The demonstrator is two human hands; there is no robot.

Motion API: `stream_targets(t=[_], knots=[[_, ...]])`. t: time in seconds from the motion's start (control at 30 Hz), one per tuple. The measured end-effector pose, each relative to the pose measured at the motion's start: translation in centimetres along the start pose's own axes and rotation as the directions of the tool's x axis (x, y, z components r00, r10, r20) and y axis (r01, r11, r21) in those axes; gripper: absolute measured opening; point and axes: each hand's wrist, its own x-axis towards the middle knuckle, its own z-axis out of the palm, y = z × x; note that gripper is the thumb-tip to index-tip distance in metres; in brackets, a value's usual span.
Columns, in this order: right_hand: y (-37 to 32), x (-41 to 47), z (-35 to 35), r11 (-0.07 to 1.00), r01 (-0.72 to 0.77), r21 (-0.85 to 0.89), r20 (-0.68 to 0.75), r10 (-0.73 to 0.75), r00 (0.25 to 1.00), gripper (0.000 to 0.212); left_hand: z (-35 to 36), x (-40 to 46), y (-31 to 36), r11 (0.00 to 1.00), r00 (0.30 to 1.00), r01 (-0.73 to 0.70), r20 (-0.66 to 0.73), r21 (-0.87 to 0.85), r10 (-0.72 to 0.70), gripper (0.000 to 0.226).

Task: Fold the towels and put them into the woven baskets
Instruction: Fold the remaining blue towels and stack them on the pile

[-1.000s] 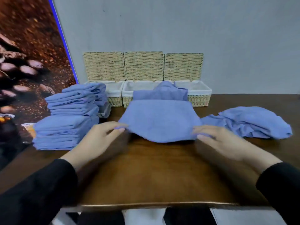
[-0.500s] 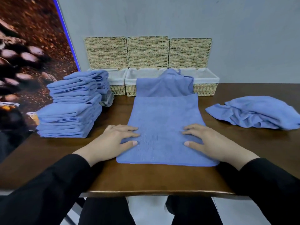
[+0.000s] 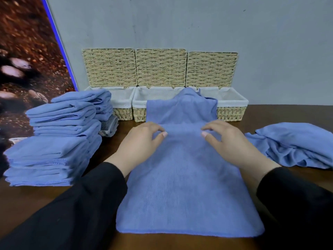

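Our left hand and right hand rest on the towel, fingers curled, each seeming to pinch the cloth between thumb and fingertips. We see a brown table against a grey wall (a poster hangs at left). From left: a stack of folded towels, three baskets with lids up, a loose pile. The towel stretches from the near edge up against the baskets, its far end beyond our fingers.
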Motion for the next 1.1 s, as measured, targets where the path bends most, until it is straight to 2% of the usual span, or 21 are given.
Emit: stream_targets(t=[0.1,0.23,0.33,0.53,0.67,0.73,0.8,0.87,0.9,0.97,1.0,1.03,1.1], knots=[[0.5,4.2,-0.1,0.999,-0.036,-0.035,-0.06,0.034,0.998,0.029,2.2,1.9,-1.3,0.999,0.992,0.034,-0.123,-0.028,-0.038,0.032],[1.9,10.2,0.3,0.988,-0.139,-0.065,-0.121,0.131,0.984,0.033,4.1,2.6,-3.4,0.998,0.991,0.061,-0.115,-0.029,-0.064,0.039],[3.2,14.7,0.7,0.968,-0.247,-0.049,-0.154,0.238,0.959,0.038,4.1,2.8,-4.0,0.997,0.984,0.067,-0.162,-0.044,-0.073,0.044],[6.6,22.4,1.3,0.821,-0.518,-0.239,-0.044,0.524,0.851,0.043,4.3,3.3,-4.6,0.994,0.976,0.073,-0.198,-0.085,-0.089,0.037],[8.4,24.6,2.2,0.739,-0.55,-0.389,-0.01,0.594,0.805,0.046,4.1,3.2,-4.5,0.991,0.969,0.071,-0.228,-0.118,-0.096,0.04],[8.7,24.9,2.3,0.78,-0.549,-0.301,-0.002,0.575,0.818,0.032,4.0,3.0,-4.4,0.991,0.969,0.064,-0.229,-0.121,-0.09,0.037],[7.6,24.3,1.7,0.858,-0.502,-0.111,-0.105,0.492,0.864,0.024,3.9,3.0,-4.4,0.991,0.968,0.063,-0.236,-0.121,-0.09,0.035],[5.7,23.0,0.6,0.919,-0.375,0.123,-0.24,0.394,0.887,0.029,3.8,3.1,-4.4,0.99,0.96,0.059,-0.263,-0.13,-0.092,0.035],[4.5,22.1,0.1,0.921,-0.289,0.262,-0.249,0.354,0.902,0.027,3.7,3.1,-4.3,0.989,0.955,0.05,-0.285,-0.141,-0.089,0.036],[1.7,19.5,-1.3,0.863,-0.12,0.49,-0.191,0.241,0.951,0.02,3.4,2.9,-4.0,0.986,0.924,-0.015,-0.378,-0.169,-0.051,0.037],[0.5,17.8,-2.0,0.823,-0.081,0.563,-0.135,0.189,0.973,0.019,3.2,2.9,-3.9,0.982,0.898,-0.065,-0.44,-0.175,-0.019,0.037],[-0.7,15.8,-2.6,0.803,-0.064,0.592,-0.062,0.125,0.99,0.021,3.0,2.8,-3.6,0.978,0.874,-0.113,-0.486,-0.175,0.014,0.038],[-3.1,10.9,-3.1,0.847,-0.05,0.529,0.084,0.006,0.996,0.027,2.5,2.7,-2.9,0.969,0.868,-0.186,-0.49,-0.162,0.084,0.051]])
